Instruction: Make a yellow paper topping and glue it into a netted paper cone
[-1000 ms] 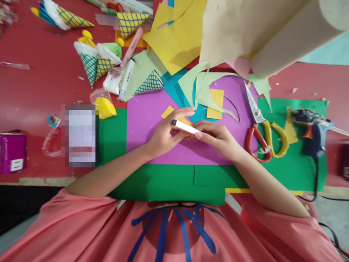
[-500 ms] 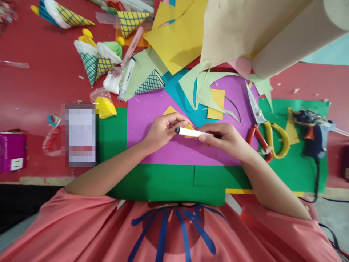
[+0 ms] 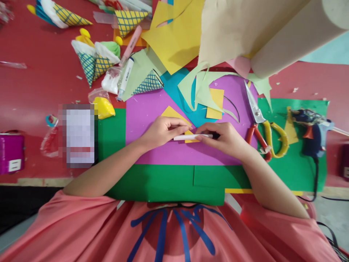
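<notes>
A white marker (image 3: 191, 137) lies level between both hands, over a purple foam sheet (image 3: 152, 109). My left hand (image 3: 160, 131) pinches the marker's left end, hiding its tip. My right hand (image 3: 225, 138) grips the other end, where a dark part shows between the fingers. A yellow paper piece (image 3: 171, 112) lies under the hands on the purple sheet. Below that sheet is a green sheet (image 3: 163, 182).
Scissors (image 3: 259, 123) with red and yellow handles and a glue gun (image 3: 312, 129) lie right of my hands. Paper cones (image 3: 94, 62), markers, yellow, teal and pale green scraps crowd the far side. A tan roll (image 3: 272, 32) overhangs top right. A blurred box (image 3: 79, 134) and a purple device (image 3: 11, 153) stand left.
The marker has swung from tilted to level and dropped toward the purple sheet. My left hand has closed over its left end, hiding the dark tip.
</notes>
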{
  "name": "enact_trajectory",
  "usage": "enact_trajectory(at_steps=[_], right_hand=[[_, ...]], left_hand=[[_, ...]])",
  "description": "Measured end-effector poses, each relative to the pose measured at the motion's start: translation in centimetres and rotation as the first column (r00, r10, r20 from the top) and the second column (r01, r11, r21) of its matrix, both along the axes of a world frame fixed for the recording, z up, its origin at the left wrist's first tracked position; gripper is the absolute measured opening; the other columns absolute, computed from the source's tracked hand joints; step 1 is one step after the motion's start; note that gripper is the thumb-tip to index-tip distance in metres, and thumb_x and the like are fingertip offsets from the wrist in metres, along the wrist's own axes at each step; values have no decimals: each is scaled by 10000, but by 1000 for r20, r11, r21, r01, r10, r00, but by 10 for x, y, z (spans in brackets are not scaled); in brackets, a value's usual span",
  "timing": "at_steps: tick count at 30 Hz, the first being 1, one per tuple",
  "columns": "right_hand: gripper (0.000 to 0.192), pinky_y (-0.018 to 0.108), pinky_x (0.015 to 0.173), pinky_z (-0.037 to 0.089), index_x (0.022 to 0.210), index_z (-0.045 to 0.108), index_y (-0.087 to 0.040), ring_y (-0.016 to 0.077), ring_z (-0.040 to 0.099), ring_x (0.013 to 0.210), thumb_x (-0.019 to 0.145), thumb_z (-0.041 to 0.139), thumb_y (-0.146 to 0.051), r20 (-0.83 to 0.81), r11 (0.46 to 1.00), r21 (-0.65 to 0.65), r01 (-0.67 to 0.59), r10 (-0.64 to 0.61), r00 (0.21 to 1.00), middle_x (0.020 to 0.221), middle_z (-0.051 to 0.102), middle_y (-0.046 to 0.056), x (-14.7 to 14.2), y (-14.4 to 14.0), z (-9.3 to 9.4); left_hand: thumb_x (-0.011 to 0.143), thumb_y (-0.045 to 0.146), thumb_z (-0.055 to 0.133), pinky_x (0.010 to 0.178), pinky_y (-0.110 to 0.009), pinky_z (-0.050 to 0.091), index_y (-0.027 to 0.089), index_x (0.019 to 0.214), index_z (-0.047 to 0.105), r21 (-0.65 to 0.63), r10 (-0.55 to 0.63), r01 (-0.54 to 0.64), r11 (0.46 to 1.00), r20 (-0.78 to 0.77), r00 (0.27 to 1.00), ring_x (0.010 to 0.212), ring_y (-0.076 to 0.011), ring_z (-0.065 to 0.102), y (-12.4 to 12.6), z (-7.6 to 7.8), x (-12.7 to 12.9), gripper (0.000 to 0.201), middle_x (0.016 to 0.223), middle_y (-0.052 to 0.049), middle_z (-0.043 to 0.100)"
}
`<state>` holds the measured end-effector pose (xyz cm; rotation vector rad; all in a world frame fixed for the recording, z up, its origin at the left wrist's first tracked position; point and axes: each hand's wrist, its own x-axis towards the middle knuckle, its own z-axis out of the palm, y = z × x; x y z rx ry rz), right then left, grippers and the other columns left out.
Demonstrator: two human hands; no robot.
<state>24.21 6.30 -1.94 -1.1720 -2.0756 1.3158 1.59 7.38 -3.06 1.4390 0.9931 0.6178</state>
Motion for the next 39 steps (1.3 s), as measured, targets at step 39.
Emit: enact_trajectory(at_steps=[39], right_hand=[[273,198,412,301,803,647,-140,52,492,431,849,696,-405,-191,800,-599,-36,-100,976,533,602,-45,-9,-2,8]], left_hand=[[846,182,696,789,-185,568,214,1002,756,565,-72,40,824,35,997,888,-105,713,-4,-10,0,170,934,-28,753]])
